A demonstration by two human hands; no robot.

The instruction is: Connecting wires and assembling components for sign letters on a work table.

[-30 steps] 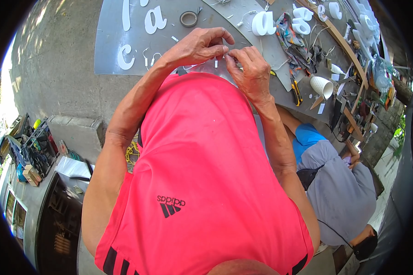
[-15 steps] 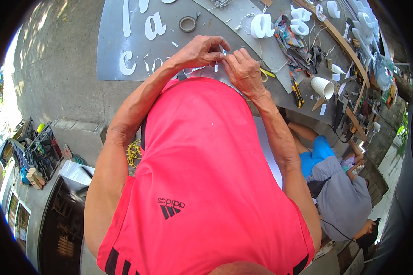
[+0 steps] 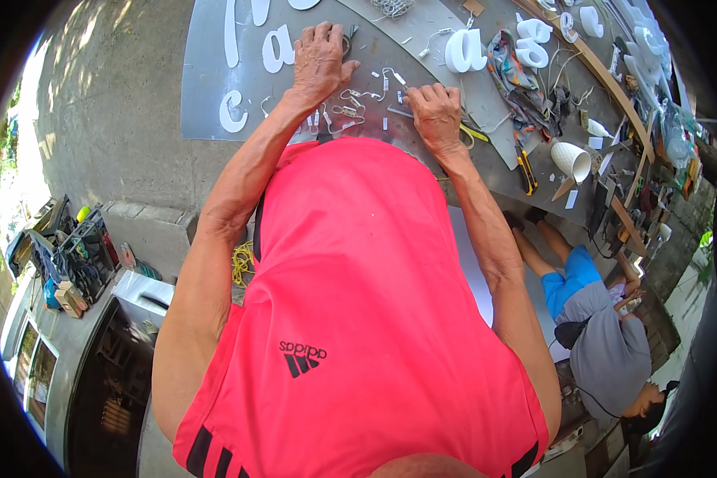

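Observation:
My left hand (image 3: 320,60) hangs over the sheet-topped table, its fingers bent forward and thumb held apart, with no grasped thing visible. It partly covers a dark tape roll (image 3: 346,44) and is beside a white letter "a" (image 3: 278,49). My right hand (image 3: 436,111) has curled fingers, and the end of a string of small white LED modules (image 3: 350,110) runs up to them. The string lies in loose loops between my hands. A yellow-handled tool (image 3: 475,133) lies just right of my right hand, partly hidden.
A white "c" (image 3: 233,112) lies at the left; more raised letters (image 3: 465,52) stand at the right. Near a yellow utility knife (image 3: 526,169) are a crumpled cloth (image 3: 510,76) and a white textured cup (image 3: 570,162). A person in grey (image 3: 609,350) is at the right.
My hands were together at a small white piece and have parted. The left moved up and left to the tape roll; the right moved slightly right. The LED string is now uncovered.

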